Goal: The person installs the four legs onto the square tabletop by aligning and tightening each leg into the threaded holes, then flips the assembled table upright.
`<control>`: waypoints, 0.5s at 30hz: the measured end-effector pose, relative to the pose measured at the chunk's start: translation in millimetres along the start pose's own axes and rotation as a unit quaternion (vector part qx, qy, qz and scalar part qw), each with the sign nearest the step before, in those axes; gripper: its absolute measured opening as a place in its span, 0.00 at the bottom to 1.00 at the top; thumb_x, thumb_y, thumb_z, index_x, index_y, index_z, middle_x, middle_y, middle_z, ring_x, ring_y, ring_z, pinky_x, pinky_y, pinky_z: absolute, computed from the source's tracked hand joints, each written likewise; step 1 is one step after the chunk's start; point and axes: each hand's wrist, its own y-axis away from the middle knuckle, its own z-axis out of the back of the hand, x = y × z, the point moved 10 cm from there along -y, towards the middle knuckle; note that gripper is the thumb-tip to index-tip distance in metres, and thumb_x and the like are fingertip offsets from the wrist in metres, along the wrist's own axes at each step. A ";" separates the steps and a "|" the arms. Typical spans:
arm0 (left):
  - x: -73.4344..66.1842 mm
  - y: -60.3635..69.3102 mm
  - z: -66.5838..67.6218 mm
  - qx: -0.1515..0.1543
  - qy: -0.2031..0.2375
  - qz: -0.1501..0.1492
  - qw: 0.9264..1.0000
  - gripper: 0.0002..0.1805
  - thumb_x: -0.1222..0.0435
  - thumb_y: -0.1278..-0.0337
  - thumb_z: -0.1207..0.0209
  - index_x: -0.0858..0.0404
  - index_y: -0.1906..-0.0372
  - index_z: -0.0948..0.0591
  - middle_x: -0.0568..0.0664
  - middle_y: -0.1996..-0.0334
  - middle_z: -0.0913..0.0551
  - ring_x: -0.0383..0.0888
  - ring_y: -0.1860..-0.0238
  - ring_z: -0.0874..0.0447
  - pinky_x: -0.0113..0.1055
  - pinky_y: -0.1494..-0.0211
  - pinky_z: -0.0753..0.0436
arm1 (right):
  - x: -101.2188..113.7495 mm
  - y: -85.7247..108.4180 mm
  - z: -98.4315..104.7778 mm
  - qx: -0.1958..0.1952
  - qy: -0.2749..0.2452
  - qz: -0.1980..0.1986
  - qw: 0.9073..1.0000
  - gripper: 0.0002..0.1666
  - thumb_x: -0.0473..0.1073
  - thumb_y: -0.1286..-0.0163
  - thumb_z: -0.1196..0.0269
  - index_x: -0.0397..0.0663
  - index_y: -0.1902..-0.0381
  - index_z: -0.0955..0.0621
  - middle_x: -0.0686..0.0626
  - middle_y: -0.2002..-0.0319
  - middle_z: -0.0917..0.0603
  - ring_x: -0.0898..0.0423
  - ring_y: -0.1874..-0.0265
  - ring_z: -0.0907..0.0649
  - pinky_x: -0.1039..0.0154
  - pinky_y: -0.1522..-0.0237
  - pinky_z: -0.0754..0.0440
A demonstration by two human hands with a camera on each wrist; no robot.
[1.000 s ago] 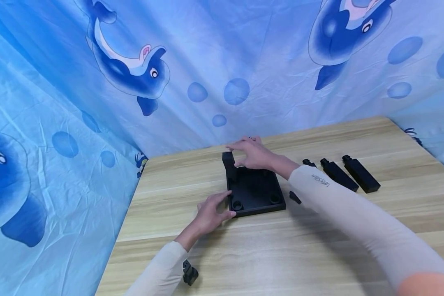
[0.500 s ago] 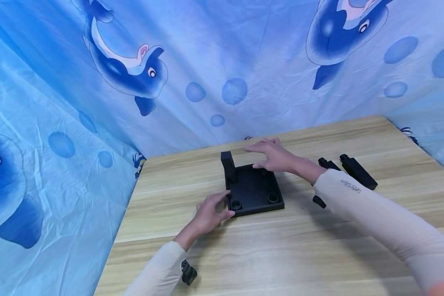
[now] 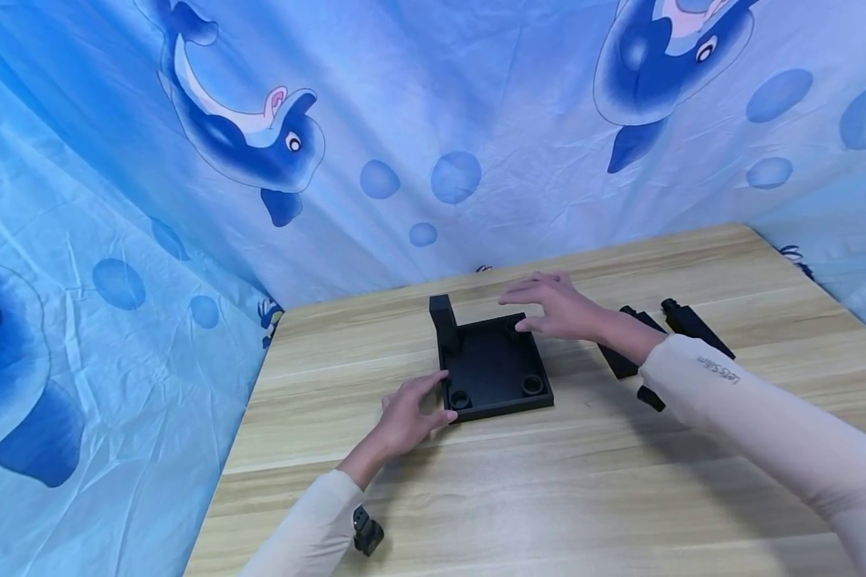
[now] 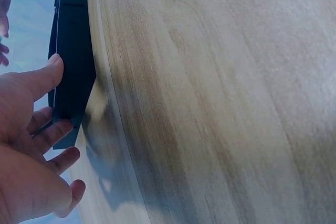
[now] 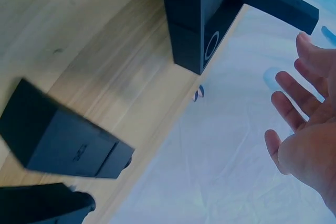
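Note:
A black square tray with a raised rim and round sockets lies on the wooden table. A black rectangular post stands upright at its far left corner. At the near left corner my left hand holds the tray, thumb on the front wall and fingers on the side, as the left wrist view shows on the dark wall. My right hand hovers by the far right corner with spread, loosely bent fingers and nothing in them. In the right wrist view, it appears apart from the post.
Black bottle-shaped posts lie to the right: one near the back, one partly behind my right arm, and another mostly hidden by the sleeve. A small black object lies beside my left sleeve. A blue dolphin curtain encloses the table.
My right hand has moved right, away from the upright post, toward the tray's far right corner. My left hand keeps its place at the near left corner.

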 end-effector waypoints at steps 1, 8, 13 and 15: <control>0.1 0.0 -0.1 0.000 0.000 0.000 1.000 0.35 0.54 0.45 0.33 0.53 0.31 0.30 0.49 0.34 0.29 0.51 0.33 0.36 0.57 0.41 0.45 | -1.6 2.3 1.8 -0.004 0.001 0.001 1.000 0.28 0.41 0.38 0.32 0.51 0.38 0.22 0.45 0.36 0.26 0.41 0.35 0.34 0.40 0.43 0.47; 0.1 0.4 -0.8 0.003 0.002 0.000 1.000 0.35 0.54 0.45 0.33 0.53 0.31 0.30 0.49 0.34 0.29 0.50 0.33 0.36 0.57 0.40 0.45 | -16.7 25.7 7.7 -0.016 -0.015 -0.011 1.000 0.27 0.36 0.39 0.32 0.48 0.41 0.21 0.41 0.39 0.24 0.36 0.35 0.35 0.36 0.43 0.49; -0.5 0.9 -0.3 0.003 0.006 0.000 1.000 0.35 0.54 0.44 0.34 0.54 0.31 0.30 0.50 0.35 0.29 0.51 0.33 0.36 0.57 0.41 0.45 | -26.2 40.3 7.6 -0.013 -0.012 -0.023 1.000 0.26 0.34 0.40 0.32 0.47 0.42 0.20 0.41 0.42 0.22 0.36 0.36 0.34 0.37 0.45 0.48; -0.7 0.9 -0.1 0.002 0.006 0.000 1.000 0.35 0.54 0.44 0.34 0.54 0.31 0.30 0.50 0.35 0.29 0.51 0.33 0.36 0.57 0.41 0.45 | -29.1 44.2 8.2 -0.015 -0.007 -0.025 1.000 0.25 0.35 0.40 0.31 0.47 0.43 0.19 0.41 0.42 0.21 0.36 0.36 0.34 0.39 0.46 0.47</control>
